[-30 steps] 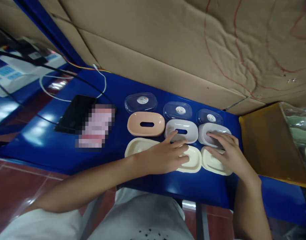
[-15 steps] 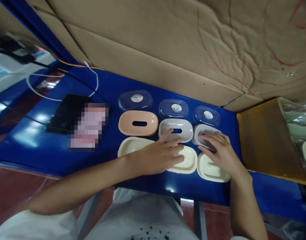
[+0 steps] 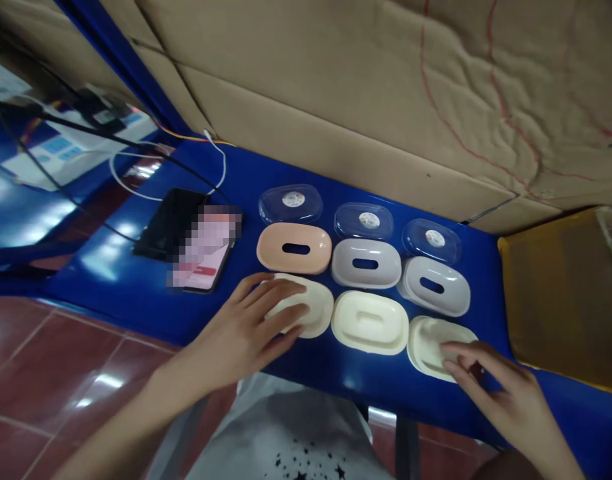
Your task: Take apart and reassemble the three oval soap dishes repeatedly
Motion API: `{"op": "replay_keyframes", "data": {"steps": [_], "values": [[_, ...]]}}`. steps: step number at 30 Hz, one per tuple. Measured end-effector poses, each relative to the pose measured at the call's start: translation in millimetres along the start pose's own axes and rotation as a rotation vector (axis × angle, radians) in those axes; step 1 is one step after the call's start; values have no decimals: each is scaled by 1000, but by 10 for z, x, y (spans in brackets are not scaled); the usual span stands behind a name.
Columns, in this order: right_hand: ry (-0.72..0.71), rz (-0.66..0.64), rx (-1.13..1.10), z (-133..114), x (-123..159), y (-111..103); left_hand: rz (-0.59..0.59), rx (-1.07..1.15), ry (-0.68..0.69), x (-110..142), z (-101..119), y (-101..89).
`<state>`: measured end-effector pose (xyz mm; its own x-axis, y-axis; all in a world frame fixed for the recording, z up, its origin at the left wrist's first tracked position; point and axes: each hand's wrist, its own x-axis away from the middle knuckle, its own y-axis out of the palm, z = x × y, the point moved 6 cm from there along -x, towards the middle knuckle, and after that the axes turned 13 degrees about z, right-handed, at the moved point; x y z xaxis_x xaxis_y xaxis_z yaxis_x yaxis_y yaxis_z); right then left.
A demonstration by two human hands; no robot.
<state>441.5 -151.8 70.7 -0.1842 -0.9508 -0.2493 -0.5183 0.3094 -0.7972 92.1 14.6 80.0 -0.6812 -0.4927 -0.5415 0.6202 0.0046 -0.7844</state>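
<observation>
My left hand [image 3: 259, 320], fingers spread, rests over the left cream tray [image 3: 320, 308] and partly covers it. At the right, my right hand [image 3: 491, 380] is over the right cream tray [image 3: 429, 333], its fingertips at the tray's near right side; whether they pinch the edge is unclear. Between them lies the middle cream tray [image 3: 369, 340]. Behind the cream row sit a peach soap dish with a slot [image 3: 271, 247], a light grey slotted soap dish [image 3: 343, 263] and a second grey one [image 3: 456, 293], which looks stacked. Clear lids [image 3: 273, 207] with round stickers form the back row.
On the blue table [image 3: 111, 273], a phone [image 3: 206, 267] and a black device [image 3: 169, 223] lie at the left with cables. A cardboard wall [image 3: 336, 120] runs along the back. A yellow-taped carton [image 3: 561, 300] stands at the right.
My left hand has moved left from the middle dishes to the left cream tray. My right hand has come down from the right grey dish to the right cream tray. The view has shifted.
</observation>
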Motion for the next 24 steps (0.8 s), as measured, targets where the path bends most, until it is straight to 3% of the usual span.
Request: {"op": "replay_keyframes", "data": {"steps": [3, 5, 11, 15, 18, 21, 24], "values": [[74, 70, 20, 110, 225, 129, 6, -102, -126, 363, -99, -95], [100, 138, 45, 160, 287, 180, -4, -142, -170, 475, -171, -103], [80, 243, 137, 61, 243, 126, -8, -157, -119, 442, -265, -85], [-22, 295, 103, -232, 187, 186, 36, -156, -219, 383, -376, -126], [-93, 323, 92, -540, 162, 382, 88, -131, -286, 227, -489, -119], [-156, 184, 38, -885, 144, 715, 103, -117, -259, -40, -571, -59], [-223, 85, -9, -1144, 148, 962, 4, -145, -216, -287, -645, 66]]}}
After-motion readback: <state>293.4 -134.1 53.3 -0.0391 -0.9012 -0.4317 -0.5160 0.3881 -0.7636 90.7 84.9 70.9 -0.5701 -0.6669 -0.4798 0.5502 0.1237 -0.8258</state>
